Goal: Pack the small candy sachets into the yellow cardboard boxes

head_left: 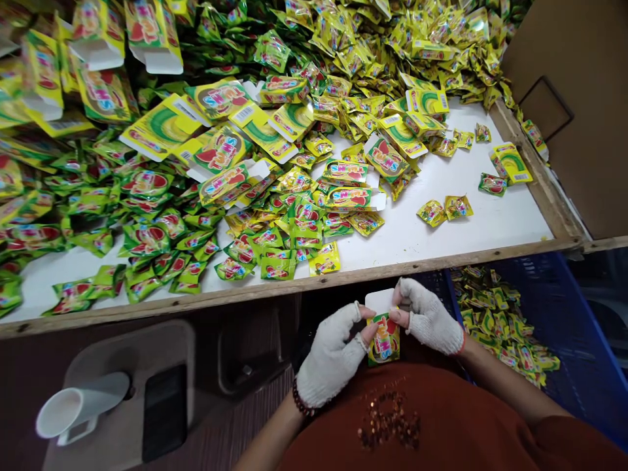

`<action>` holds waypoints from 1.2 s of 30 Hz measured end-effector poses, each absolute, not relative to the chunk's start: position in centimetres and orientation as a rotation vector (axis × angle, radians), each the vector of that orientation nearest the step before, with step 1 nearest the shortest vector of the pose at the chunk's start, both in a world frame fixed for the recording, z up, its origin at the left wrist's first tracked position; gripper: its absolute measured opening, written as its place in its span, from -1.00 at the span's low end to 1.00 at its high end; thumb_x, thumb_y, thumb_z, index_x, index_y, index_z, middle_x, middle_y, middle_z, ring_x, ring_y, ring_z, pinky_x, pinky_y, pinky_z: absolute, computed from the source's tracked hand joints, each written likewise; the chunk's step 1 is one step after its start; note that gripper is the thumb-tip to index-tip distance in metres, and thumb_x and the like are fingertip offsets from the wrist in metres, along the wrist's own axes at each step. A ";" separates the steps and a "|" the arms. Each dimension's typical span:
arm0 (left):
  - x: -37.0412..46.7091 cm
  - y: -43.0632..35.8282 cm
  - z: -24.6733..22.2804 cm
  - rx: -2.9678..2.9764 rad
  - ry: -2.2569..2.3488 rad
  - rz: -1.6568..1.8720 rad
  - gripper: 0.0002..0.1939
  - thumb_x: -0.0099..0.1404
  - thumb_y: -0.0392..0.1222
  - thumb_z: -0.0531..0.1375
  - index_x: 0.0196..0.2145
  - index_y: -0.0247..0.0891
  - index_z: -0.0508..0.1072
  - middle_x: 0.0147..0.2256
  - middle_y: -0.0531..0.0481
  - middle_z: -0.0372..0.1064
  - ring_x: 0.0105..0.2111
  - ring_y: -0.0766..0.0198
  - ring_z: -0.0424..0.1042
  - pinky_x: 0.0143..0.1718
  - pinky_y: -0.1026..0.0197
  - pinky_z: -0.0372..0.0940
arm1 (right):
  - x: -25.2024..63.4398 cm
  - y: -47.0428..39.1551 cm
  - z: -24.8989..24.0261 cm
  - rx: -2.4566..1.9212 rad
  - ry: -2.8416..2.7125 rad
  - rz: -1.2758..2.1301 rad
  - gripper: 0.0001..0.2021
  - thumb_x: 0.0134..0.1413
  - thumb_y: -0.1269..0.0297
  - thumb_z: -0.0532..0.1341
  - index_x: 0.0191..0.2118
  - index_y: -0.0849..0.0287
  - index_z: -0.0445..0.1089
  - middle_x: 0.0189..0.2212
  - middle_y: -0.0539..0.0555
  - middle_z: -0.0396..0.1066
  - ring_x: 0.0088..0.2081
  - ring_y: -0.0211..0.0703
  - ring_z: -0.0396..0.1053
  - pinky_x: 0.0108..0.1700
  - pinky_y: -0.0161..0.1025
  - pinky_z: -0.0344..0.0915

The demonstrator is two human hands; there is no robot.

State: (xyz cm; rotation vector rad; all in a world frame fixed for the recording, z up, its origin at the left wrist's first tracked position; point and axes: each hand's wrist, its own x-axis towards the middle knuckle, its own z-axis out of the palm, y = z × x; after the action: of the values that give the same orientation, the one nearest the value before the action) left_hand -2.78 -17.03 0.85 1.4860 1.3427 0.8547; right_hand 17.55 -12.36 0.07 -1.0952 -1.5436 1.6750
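A small candy box (384, 340) with a watermelon print is held upright before my body, its white top flap (380, 301) raised. My left hand (333, 353), in a white glove with bare fingertips, grips the box by its left side between thumb and fingers. On the other side my right hand (428, 317), gloved the same way, pinches the box near its flap. Whether anything is inside the box is hidden. Above the hands, the white worktable (471, 229) carries heaps of green candy packets (147, 242), yellow candy packets (353, 39) and several candy boxes (220, 147).
A wooden rim (392, 269) edges the table. Lower right stands a blue crate (534, 281) with packets in it. Lower left, a white mug (73, 405) lies tilted beside a dark phone (165, 412) on a plastic stool (112, 347). A brown carton (583, 118) stands at the right.
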 end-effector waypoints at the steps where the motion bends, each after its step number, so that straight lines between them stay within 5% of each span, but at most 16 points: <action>1: -2.8 -16.9 1.0 1.438 1.336 0.834 -0.85 0.30 -0.13 0.20 -0.21 -0.22 0.45 -0.32 -0.02 0.50 -0.36 0.26 0.48 -0.31 0.22 0.41 | 17.4 -12.3 0.2 -1.077 -1.462 1.708 -0.63 0.14 0.00 0.29 -0.10 0.15 0.30 -0.38 0.00 0.37 -0.41 -0.28 0.31 -0.35 -0.33 0.31; 4: -2.8 -16.5 1.3 1.219 1.297 0.780 -0.75 0.31 -0.12 0.21 -0.09 -0.19 0.31 -0.24 -0.05 0.52 -0.31 0.24 0.53 -0.29 0.19 0.44 | 17.5 -12.0 0.6 -1.058 -1.549 1.645 -0.54 0.19 -0.01 0.24 0.08 0.18 0.33 -0.27 0.09 0.47 -0.33 -0.21 0.41 -0.26 -0.27 0.36; 9: -2.6 -16.6 1.4 1.228 1.310 0.703 -0.60 0.29 -0.16 0.21 0.04 -0.19 0.21 -0.21 -0.06 0.52 -0.22 0.21 0.54 -0.16 0.12 0.43 | 18.1 -11.9 1.6 -1.026 -1.918 1.424 -0.63 0.34 0.10 0.08 -0.22 0.23 0.55 -0.40 0.08 0.50 -0.37 -0.21 0.41 -0.31 -0.29 0.31; 18: -2.6 -17.1 1.1 1.437 1.378 0.696 -0.63 0.27 -0.14 0.24 0.02 -0.14 0.35 -0.15 -0.04 0.50 -0.16 0.19 0.53 -0.11 0.11 0.43 | 17.7 -12.1 1.9 -1.147 -1.940 1.301 -0.73 0.27 0.16 0.20 -0.27 0.20 0.58 -0.45 0.06 0.52 -0.41 -0.22 0.44 -0.36 -0.32 0.32; 25: -2.9 -16.8 0.7 1.537 1.326 0.689 -0.82 0.32 -0.14 0.19 -0.14 -0.19 0.49 -0.25 -0.03 0.53 -0.25 0.23 0.52 -0.16 0.17 0.41 | 19.1 -12.5 0.7 -0.881 -1.975 1.470 -0.70 0.28 0.16 0.18 0.02 0.13 0.53 -0.10 0.15 0.57 -0.07 -0.07 0.51 -0.03 -0.15 0.44; 31: -2.7 -16.1 1.3 1.623 1.258 0.693 -0.86 0.35 -0.19 0.17 -0.22 -0.20 0.53 -0.30 -0.01 0.55 -0.32 0.27 0.50 -0.25 0.24 0.38 | 18.8 -13.3 0.3 -1.027 -1.949 1.508 -0.73 0.24 0.20 0.21 -0.03 0.13 0.55 -0.37 0.04 0.51 -0.31 -0.19 0.43 -0.19 -0.24 0.40; 36: -3.3 -13.3 4.1 1.904 1.295 0.816 -0.85 0.38 -0.20 0.13 -0.18 -0.19 0.50 -0.30 -0.01 0.53 -0.32 0.27 0.50 -0.25 0.24 0.37 | 20.3 -12.8 0.8 -1.158 -1.333 1.693 -0.62 0.07 -0.02 0.34 -0.07 0.09 0.52 -0.25 0.06 0.52 -0.30 -0.17 0.45 -0.25 -0.24 0.40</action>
State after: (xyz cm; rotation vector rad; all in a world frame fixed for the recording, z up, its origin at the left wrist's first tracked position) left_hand -3.28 -13.27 4.06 1.9035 1.2954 0.8159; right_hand 20.33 -12.78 0.84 -1.1583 -1.3332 1.6929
